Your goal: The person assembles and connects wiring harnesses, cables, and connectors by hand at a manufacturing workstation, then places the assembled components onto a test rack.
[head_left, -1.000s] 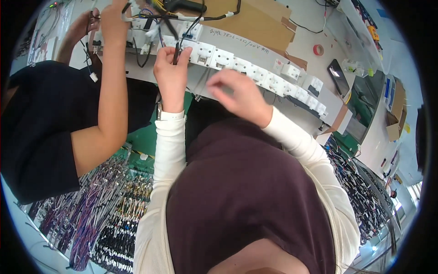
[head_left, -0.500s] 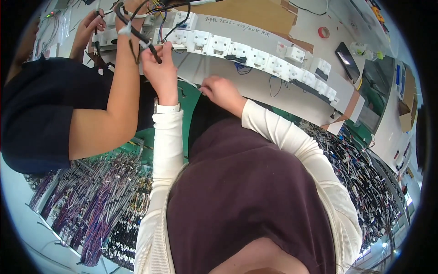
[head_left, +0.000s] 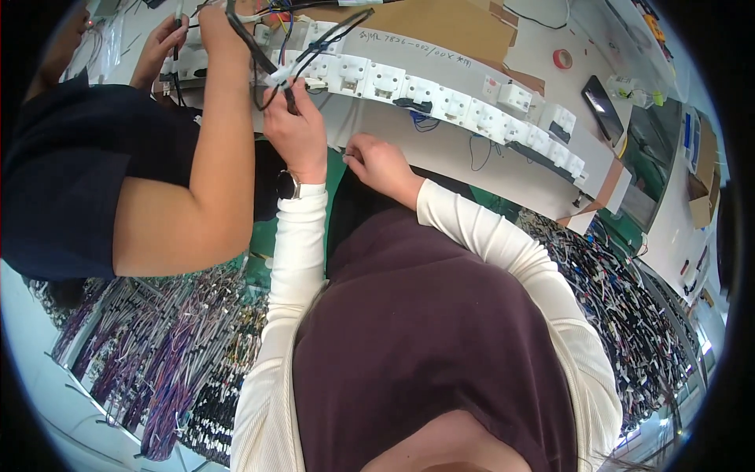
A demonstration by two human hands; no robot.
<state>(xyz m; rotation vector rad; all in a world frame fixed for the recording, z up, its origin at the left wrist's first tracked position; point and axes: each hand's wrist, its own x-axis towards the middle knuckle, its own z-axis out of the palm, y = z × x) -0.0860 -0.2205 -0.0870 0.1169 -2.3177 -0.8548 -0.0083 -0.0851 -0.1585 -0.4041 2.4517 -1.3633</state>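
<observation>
In the frame's upper left, a black-sheathed flexible cable [head_left: 253, 46] was pinched in the left hand [head_left: 296, 132], seemingly best steadied near its white wrap [head_left: 279, 76]; in the curled right hand [head_left: 381, 165], any hold couldn't be told.

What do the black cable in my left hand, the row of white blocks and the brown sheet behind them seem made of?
Black cable: probably flexible plastic or rubber sheathing, dark and fairly smooth, given its curve.
White blocks: likely hard plastic, opaque, with crisp edges and round holes.
Brown sheet: apparently cardboard, flat, matte tan; its grain can't be made out.
</observation>
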